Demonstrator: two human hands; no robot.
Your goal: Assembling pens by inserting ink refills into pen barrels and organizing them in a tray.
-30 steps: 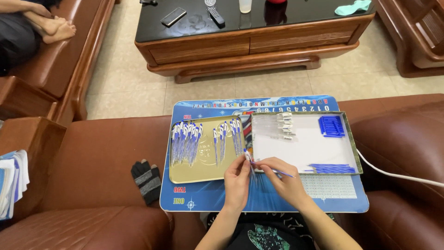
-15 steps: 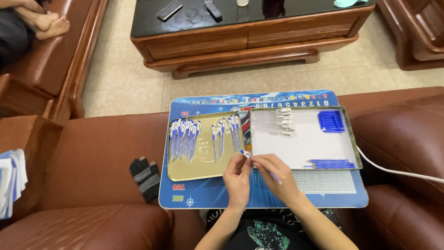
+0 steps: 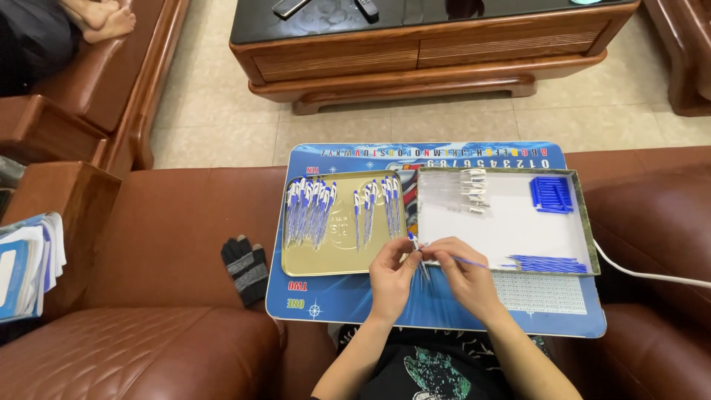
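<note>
My left hand (image 3: 391, 278) and my right hand (image 3: 465, 275) meet over the blue board (image 3: 348, 296) on my lap, pinching one clear pen with a blue tip (image 3: 416, 248) between them. A thin blue refill (image 3: 468, 261) sticks out to the right from my right fingers. Just beyond my left hand lies a gold tray (image 3: 333, 263) with several finished blue-and-white pens (image 3: 311, 211). Beyond my right hand is a white tray (image 3: 503, 222) with clear pen barrels (image 3: 463, 192), blue caps (image 3: 552, 194) and a bundle of blue refills (image 3: 548, 264).
A dark glove (image 3: 246, 268) lies on the brown leather sofa (image 3: 170, 237) to the left of the board. A stack of papers (image 3: 26, 263) rests at far left. A white cable (image 3: 652, 274) runs at right. A wooden coffee table (image 3: 429, 52) stands ahead; another person's feet (image 3: 100, 18) show at top left.
My hands have stayed over the board's near edge and kept working the pen; the pen's tip has swung up towards the gold tray. The view has tilted slightly downwards.
</note>
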